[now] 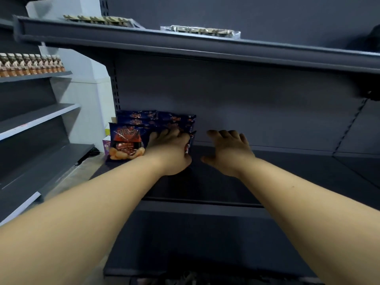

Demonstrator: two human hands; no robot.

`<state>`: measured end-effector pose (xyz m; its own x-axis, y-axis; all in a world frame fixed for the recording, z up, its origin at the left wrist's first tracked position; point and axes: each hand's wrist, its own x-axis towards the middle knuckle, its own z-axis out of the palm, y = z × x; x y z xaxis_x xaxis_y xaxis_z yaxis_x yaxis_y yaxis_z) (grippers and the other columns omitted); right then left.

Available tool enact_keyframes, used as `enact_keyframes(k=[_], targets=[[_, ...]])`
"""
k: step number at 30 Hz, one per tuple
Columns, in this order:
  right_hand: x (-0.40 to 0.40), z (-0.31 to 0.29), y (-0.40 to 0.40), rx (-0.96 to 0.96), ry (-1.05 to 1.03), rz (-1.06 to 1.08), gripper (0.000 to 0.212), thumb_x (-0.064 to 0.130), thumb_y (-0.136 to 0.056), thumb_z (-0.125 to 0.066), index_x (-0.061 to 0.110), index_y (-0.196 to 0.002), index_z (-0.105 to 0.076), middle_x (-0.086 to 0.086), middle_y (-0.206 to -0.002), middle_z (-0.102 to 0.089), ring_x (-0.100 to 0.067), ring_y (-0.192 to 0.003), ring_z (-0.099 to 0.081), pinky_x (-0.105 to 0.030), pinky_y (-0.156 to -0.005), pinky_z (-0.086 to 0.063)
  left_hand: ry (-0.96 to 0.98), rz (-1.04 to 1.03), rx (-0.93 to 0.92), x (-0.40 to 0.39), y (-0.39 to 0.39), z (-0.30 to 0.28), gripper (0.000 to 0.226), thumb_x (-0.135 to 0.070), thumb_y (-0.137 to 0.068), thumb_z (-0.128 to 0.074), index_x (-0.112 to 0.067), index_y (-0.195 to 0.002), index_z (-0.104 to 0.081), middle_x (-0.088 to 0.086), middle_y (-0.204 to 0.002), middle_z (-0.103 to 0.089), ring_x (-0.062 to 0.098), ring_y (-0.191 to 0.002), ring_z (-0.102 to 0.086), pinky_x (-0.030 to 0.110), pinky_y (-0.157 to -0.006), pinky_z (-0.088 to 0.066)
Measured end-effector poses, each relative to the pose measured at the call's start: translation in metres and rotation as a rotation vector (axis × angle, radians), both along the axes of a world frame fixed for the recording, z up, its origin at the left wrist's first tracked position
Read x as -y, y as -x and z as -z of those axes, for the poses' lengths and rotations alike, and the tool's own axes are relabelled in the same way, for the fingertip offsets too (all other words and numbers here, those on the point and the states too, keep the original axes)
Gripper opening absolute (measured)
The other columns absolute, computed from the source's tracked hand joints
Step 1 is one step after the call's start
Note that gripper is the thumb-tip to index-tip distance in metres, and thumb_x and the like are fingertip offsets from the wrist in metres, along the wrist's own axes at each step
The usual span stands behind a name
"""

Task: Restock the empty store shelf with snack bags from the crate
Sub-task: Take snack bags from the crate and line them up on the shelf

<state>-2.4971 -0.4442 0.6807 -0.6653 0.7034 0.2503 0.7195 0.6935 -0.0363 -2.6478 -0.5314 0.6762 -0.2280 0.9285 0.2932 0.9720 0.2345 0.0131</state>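
Two bare forearms reach in over the shelf (287,161). The left hand (170,151) grips the near bags (174,122) of a blue stack at the shelf's left end, one bag (125,140) standing upright just left of it. The right hand (228,153) hovers wide and holds nothing, just right of the stack; I cannot count the bags exactly.

Bottle row (30,64) on left shelving; flat packs (203,30) on top shelf.

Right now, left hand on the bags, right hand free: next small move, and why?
Probably let go and pull the left hand back. The blue snack bags already stand at the shelf's left end against the back panel, the right hand hovers open beside them holding nothing, and the shelf to the right is bare.
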Motion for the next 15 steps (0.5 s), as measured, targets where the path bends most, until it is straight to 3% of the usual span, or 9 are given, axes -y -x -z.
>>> enact_keyframes(k=[6, 12, 15], targets=[[0.007, 0.009, -0.101, -0.025, -0.027, 0.001, 0.072, 0.056, -0.088, -0.056, 0.026, -0.147, -0.026, -0.004, -0.145, -0.041, -0.029, -0.135, -0.031, -0.047, -0.113, -0.023, -0.035, 0.029, 0.020, 0.000, -0.102, 0.007, 0.047, -0.043, -0.089, -0.048, -0.024, -0.132, -0.047, 0.003, -0.132, -0.048, 0.028, -0.119, -0.046, 0.041, -0.096, -0.034], [0.009, 0.020, -0.172, -0.043, 0.035, 0.027, 0.058, 0.050, -0.091, -0.055, 0.020, -0.138, -0.038, -0.005, -0.133, -0.051, -0.027, -0.121, -0.045, -0.040, -0.097, -0.039, 0.001, 0.065, 0.013, 0.001, -0.168, 0.026, 0.043, -0.041, -0.091, -0.046, -0.021, -0.129, -0.049, 0.004, -0.124, -0.051, 0.027, -0.115, -0.047, 0.042, -0.094, -0.037], [0.013, 0.035, -0.189, -0.020, 0.116, 0.031, 0.042, 0.046, -0.095, -0.052, 0.018, -0.125, -0.047, -0.005, -0.117, -0.058, -0.027, -0.104, -0.055, -0.039, -0.085, -0.048, 0.025, 0.089, 0.062, 0.004, -0.185, 0.038, 0.037, -0.039, -0.091, -0.046, -0.019, -0.122, -0.052, 0.002, -0.117, -0.053, 0.025, -0.105, -0.051, 0.039, -0.086, -0.042]])
